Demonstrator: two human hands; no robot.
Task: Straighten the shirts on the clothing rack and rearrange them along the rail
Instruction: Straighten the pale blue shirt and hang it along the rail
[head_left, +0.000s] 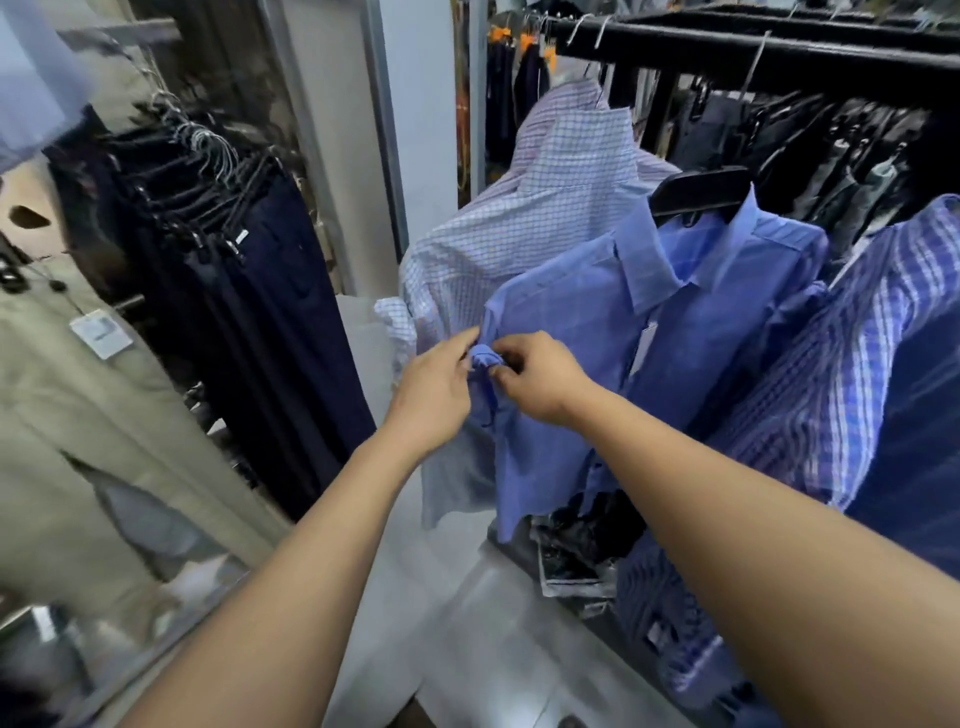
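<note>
Black overhead rail carries the plain blue collared shirt between a white checked shirt and a blue plaid shirt. Left hand and right hand both pinch its bunched sleeve, with grey aisle floor open alongside.

The white paper tag at left was too blurred to read, and the blue-and-white plaid shirt ran past the right edge.

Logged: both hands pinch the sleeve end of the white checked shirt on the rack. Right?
Wrong shirt. The head view shows the left hand and right hand pinching the sleeve end of the plain blue shirt on the rack; the white checked shirt hangs beside it.
</note>
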